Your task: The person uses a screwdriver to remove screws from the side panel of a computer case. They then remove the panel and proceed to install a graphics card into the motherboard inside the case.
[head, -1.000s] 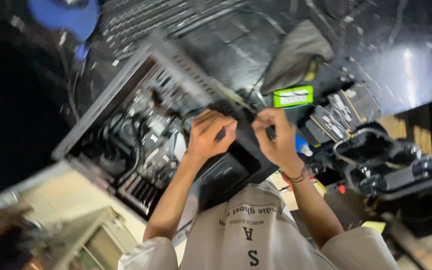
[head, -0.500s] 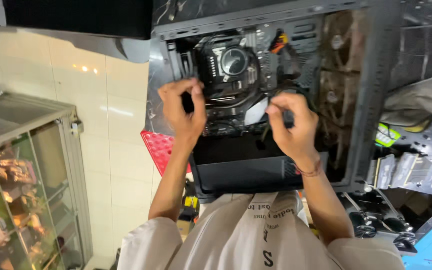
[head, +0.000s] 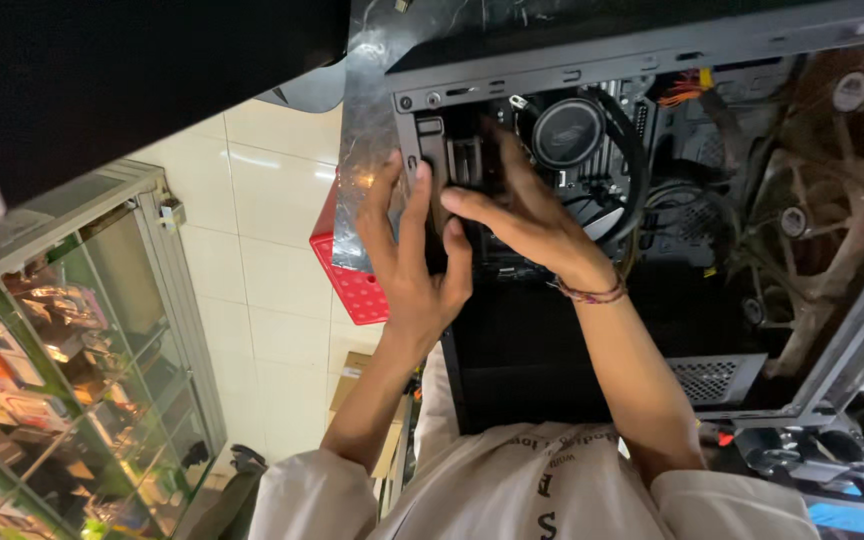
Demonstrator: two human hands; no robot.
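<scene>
We see the open black computer case, a boxy sheet-metal frame, lying with its long axis running across the view and its open side facing us; a round cooler and looped cables sit inside. Our left hand grips the case's rear edge, fingers extended along it. Our right hand reaches inside by the cooler; we cannot tell what it holds. A red perforated basket lies just behind.

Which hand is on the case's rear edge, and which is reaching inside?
The left hand lies along the black computer case's rear edge. The right hand, with the braided wristband, reaches inside beside the round cooler.
</scene>
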